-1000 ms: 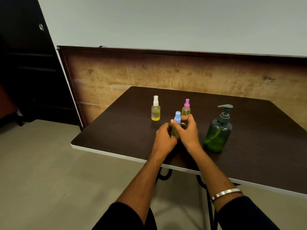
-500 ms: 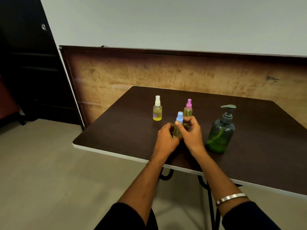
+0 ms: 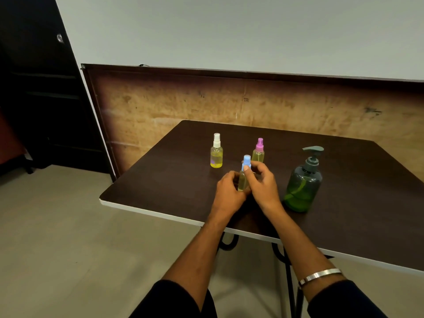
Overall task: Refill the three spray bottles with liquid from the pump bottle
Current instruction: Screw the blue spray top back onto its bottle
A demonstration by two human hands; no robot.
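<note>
While our left hand (image 3: pixel 228 193) wraps the body of the blue-capped spray bottle (image 3: pixel 243 177), closed around it from the left, our right hand (image 3: pixel 261 184) pinches the blue cap between thumb and fingertips (image 3: pixel 246 168), the other fingers loosely curled.

Item held: blue-capped spray bottle, upright, long axis vertical, near the front middle of the dark table (image 3: pixel 367 203); whether its base touches the surface we cannot tell, as our hands hide it. Pale yellow liquid shows inside.

Items standing free: white-capped spray bottle (image 3: pixel 216 154), behind and to the left, partly filled with yellow liquid; pink-capped spray bottle (image 3: pixel 258 152), just behind our right hand, apart from it.

Source: green pump bottle (image 3: pixel 304 184), upright, to the right of our right hand and near it, well apart from our left.

Governing relation: the cap sits directly above the body on one vertical axis, so we judge the coming move to be a twist about that axis, right hand turning, left hand bracing. The right hand, being nearer the pump bottle, seems best placed to reach it afterwards.
</note>
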